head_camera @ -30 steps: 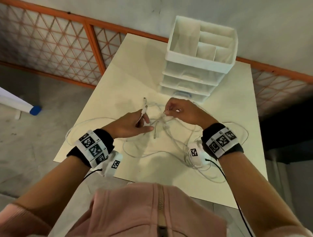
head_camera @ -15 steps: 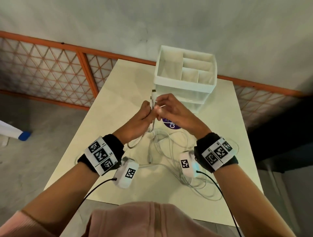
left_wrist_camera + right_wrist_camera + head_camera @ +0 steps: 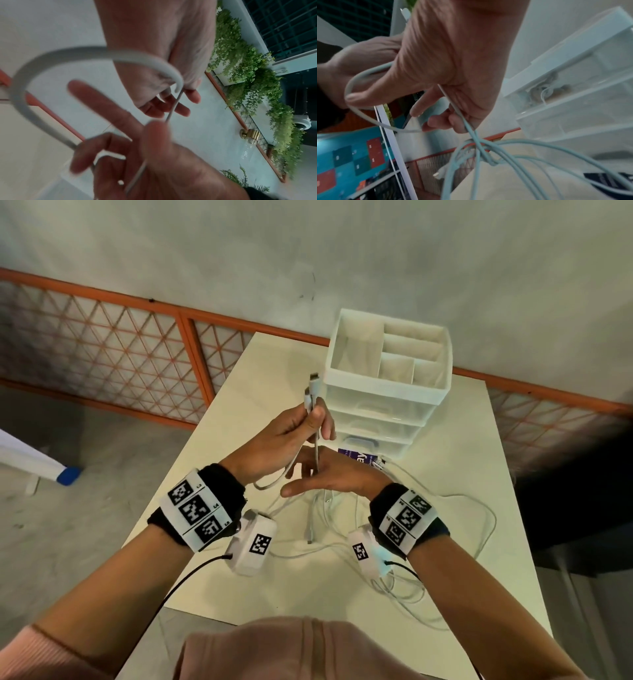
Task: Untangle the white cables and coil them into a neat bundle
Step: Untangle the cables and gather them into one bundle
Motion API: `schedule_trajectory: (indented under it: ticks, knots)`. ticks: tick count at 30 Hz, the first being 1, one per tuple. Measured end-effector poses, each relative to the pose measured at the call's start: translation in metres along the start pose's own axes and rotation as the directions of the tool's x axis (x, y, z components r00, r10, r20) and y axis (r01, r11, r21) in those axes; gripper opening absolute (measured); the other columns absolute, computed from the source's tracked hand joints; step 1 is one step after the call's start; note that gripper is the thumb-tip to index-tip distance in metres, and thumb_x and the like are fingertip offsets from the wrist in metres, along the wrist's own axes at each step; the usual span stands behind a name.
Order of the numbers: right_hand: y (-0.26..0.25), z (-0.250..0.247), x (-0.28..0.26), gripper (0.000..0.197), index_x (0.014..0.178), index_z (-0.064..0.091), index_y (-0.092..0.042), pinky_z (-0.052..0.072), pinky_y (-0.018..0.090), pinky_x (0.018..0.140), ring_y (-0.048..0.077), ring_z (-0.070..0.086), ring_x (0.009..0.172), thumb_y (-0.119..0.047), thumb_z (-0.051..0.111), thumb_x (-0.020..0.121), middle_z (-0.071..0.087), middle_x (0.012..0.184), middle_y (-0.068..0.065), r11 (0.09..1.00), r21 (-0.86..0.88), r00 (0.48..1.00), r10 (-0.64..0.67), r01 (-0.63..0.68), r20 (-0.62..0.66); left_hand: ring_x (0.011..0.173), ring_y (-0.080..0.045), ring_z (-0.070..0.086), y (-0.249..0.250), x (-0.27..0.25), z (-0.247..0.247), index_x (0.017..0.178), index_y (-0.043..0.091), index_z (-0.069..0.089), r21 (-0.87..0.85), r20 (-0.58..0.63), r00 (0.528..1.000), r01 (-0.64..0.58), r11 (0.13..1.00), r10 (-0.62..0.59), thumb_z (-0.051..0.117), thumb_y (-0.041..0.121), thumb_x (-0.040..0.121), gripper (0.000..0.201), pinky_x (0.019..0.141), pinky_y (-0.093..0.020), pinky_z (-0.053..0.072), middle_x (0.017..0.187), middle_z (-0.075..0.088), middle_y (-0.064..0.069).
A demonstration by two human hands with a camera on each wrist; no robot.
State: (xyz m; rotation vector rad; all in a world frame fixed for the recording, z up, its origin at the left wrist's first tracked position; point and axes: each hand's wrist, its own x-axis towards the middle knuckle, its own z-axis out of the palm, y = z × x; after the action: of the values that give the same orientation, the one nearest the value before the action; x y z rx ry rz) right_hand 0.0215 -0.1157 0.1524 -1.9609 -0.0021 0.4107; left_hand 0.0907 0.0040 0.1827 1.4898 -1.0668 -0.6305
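Note:
My left hand grips a white cable just below its plug, which points up. The cable drops straight into my right hand, held right beneath, and a slack loop hangs between the two hands. In the right wrist view the cable crosses my right hand's palm and leaves through its curled fingers into a knot of several white strands. The remaining tangle lies on the cream table. In the left wrist view my left hand and right hand share the loop.
A white drawer organiser stands at the back of the table, just beyond my hands. A purple label lies at its foot. Cable loops reach toward the right edge, and a loose plug lies near me. An orange lattice fence runs behind.
Both hands rose from the tangle on the table. They met at the plug end. Now my left hand holds it higher, and my right hand has dropped down the cable beneath it.

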Motion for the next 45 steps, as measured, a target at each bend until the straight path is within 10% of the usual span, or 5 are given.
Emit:
schedule_trajectory:
  ticks: [5,16,24,37,45]
  knots:
    - [0.000,0.000,-0.003,0.018,0.092,0.069,-0.032,0.044,0.029,0.102,0.008,0.063,0.101,-0.017,0.065,0.083,0.071,0.092,-0.018,0.963,0.251,0.996,-0.086,0.093,-0.037,0.078,-0.008,0.054,0.002,0.004,-0.002,0.078,0.017,0.051,0.021,0.029,0.999,-0.015,1.000,0.014,0.027,0.025,0.102,0.034,0.078,-0.019,0.043,0.079,0.054,0.002]
    - [0.015,-0.007,-0.013,0.031,0.080,0.075,-0.012,0.043,0.026,0.084,0.013,0.059,0.082,-0.040,0.069,0.068,0.068,0.089,0.000,0.644,0.750,0.969,-0.245,0.154,0.012,0.079,-0.010,0.057,0.001,0.006,-0.003,0.081,0.005,0.049,0.037,-0.065,0.998,-0.015,0.999,0.017,0.029,0.018,0.102,0.032,0.082,-0.023,0.043,0.082,0.066,-0.007]
    - [0.034,-0.029,-0.023,0.012,0.090,0.056,0.001,0.046,0.030,0.086,0.013,0.064,0.077,-0.011,0.057,0.087,0.066,0.082,0.015,0.944,0.312,0.994,-0.094,0.106,-0.054,0.068,-0.019,0.062,0.006,0.001,0.003,0.077,0.011,0.040,-0.225,-0.127,0.991,-0.060,0.972,0.032,0.023,0.021,0.102,0.032,0.082,-0.031,0.052,0.059,0.051,0.002]
    - [0.073,-0.044,-0.028,0.009,0.091,0.063,-0.016,0.038,0.006,0.077,-0.015,0.055,0.077,-0.023,0.059,0.092,0.061,0.086,-0.017,0.979,-0.180,0.984,0.072,-0.101,-0.161,0.051,-0.010,0.022,0.015,-0.002,0.002,0.074,0.015,0.039,-0.233,-0.313,0.947,-0.156,0.960,0.078,0.025,0.025,0.101,0.032,0.052,-0.022,0.030,0.056,0.031,0.014]
    - [0.025,-0.070,-0.053,0.022,0.071,0.071,-0.012,0.037,0.012,0.059,0.001,0.053,0.058,-0.032,0.071,0.081,0.061,0.060,-0.011,0.993,-0.117,0.945,-0.007,-0.033,-0.327,0.050,-0.010,0.037,-0.019,-0.013,0.011,0.104,0.025,0.066,0.469,-0.145,0.988,0.121,0.875,-0.059,0.075,0.042,0.074,0.035,0.051,-0.019,0.028,0.054,0.045,0.005]
